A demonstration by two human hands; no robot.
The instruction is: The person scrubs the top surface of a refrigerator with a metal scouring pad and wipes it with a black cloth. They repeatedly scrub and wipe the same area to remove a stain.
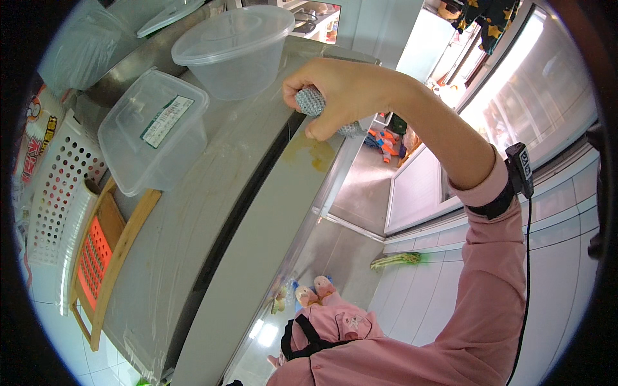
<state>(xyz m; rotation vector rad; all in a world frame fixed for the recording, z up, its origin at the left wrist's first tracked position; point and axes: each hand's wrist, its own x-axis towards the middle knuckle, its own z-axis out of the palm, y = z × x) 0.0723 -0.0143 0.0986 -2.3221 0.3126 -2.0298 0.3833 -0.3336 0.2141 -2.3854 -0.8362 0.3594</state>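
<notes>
My right hand [347,99] grips a bunched grey-blue textured cloth [310,101] at the far front edge of a grey appliance top or counter [217,159]. Part of the cloth pokes out below the palm, and my fingers hide the rest. Just beneath the hand, a yellowish stain [316,157] marks the pale front panel [251,227]. A dark gap runs between top and panel. My left hand is out of view.
On the top stand a round lidded plastic tub [231,58], a rectangular lidded one [157,130] bearing a label, and a wooden-framed grater with an orange insert [94,260]. A white perforated basket [63,193] is beyond. Green stalks [396,260] lie by the tiled wall.
</notes>
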